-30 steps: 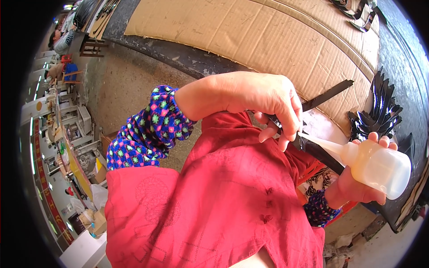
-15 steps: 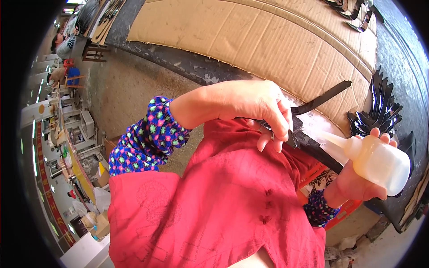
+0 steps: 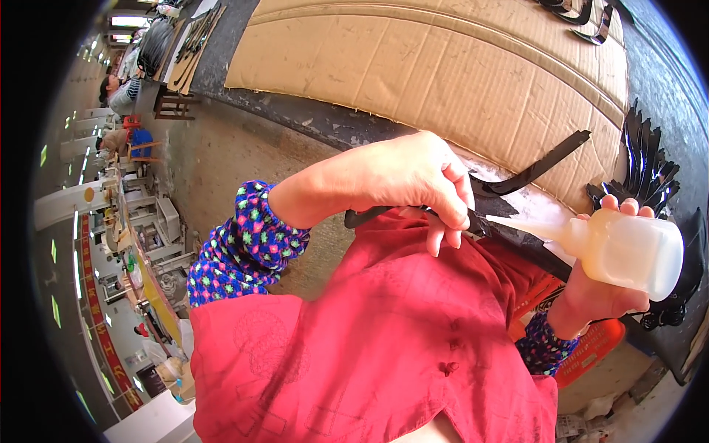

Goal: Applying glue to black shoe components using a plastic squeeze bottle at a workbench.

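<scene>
My left hand has its fingertips pinched on a curved black strip. One end of the strip rises to the right over the cardboard; another black curved end shows under my wrist. In my right hand lies a translucent squeeze bottle with a long tapered nozzle, tilted sideways and partly filled with pale liquid. The nozzle tip points left and is at the black piece just beside my left fingertips; whether it touches cannot be made out. A fan of glossy black jagged pieces lies to the right.
A large cardboard sheet covers the dark worktable. More curved black pieces lie at the far right. Beneath the table's right side is a red-orange plastic object. A person is at the far left, by another workbench.
The bottle's nozzle has moved left and down, closer to the strip at my left fingertips. The whole view has shifted slightly. Both hands keep their holds.
</scene>
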Demonstrator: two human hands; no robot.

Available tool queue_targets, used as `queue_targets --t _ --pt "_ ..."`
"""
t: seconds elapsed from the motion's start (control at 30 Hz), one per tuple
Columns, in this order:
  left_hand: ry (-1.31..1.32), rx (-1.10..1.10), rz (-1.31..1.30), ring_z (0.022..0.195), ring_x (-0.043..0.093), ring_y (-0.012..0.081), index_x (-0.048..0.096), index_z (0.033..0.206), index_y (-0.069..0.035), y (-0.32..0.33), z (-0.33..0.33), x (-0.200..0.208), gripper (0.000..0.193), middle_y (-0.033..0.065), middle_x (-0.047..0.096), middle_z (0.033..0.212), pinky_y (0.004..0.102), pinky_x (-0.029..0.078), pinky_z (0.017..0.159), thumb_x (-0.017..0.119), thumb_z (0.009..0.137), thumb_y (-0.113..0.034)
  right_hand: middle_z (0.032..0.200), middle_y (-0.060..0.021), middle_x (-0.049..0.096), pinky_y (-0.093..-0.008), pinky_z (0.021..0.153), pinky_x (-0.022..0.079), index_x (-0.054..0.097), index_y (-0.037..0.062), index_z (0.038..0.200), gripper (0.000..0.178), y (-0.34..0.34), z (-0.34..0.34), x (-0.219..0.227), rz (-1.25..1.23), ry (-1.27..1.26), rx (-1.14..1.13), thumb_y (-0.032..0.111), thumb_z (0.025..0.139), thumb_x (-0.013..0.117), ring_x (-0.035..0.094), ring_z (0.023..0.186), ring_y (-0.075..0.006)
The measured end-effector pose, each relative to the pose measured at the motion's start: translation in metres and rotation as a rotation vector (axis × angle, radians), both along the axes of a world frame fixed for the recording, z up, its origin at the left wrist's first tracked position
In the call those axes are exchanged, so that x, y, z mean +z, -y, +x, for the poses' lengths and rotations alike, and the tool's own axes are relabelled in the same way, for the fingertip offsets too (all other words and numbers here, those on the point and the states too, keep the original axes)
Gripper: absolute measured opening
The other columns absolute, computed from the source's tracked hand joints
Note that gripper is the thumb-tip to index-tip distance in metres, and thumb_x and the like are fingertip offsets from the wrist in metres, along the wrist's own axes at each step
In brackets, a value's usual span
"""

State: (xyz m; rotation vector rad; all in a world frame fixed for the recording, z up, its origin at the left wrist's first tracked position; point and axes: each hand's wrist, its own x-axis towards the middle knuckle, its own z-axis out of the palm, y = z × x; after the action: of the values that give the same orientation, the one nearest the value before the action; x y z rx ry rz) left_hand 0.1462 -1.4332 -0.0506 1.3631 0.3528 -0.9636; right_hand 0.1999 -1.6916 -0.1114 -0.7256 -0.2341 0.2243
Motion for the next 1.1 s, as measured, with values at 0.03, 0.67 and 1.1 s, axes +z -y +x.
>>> queue_targets --t 0.03,0.67,1.1 --pt "-0.001 -0.003 0.003 0.055 0.062 0.0149 0.057 0.075 0.006 0.0 0.0 0.001 0.015 0.0138 0.063 0.07 0.0189 0.039 0.045 0.058 0.068 -0.007 0.122 -0.0176 0.032 -0.0498 0.088 0.038 0.022 -0.0009 0.126 0.102 0.0 0.0 0.0 0.011 -0.013 0.055 0.048 0.055 0.075 0.031 0.116 -0.0394" --pt "-0.034 -0.045 0.036 0.051 0.059 0.0109 0.054 0.083 0.003 0.01 0.005 0.009 0.017 0.0114 0.063 0.069 0.017 0.033 0.04 0.062 0.073 -0.009 0.113 -0.0123 0.037 -0.0456 0.082 0.043 0.027 0.0024 0.122 0.102 0.0 0.006 0.001 0.078 0.112 0.232 0.052 0.049 0.077 0.036 0.109 -0.0331" --pt "-0.057 -0.014 0.075 0.05 0.059 0.0118 0.056 0.081 0.002 0.01 0.007 0.009 0.016 0.011 0.063 0.07 0.0172 0.035 0.042 0.062 0.072 -0.009 0.108 -0.01 0.039 -0.043 0.08 0.045 0.027 0.0036 0.119 0.101 0.022 0.004 -0.007 -0.084 0.061 0.162 0.052 0.047 0.078 0.038 0.107 -0.0302"
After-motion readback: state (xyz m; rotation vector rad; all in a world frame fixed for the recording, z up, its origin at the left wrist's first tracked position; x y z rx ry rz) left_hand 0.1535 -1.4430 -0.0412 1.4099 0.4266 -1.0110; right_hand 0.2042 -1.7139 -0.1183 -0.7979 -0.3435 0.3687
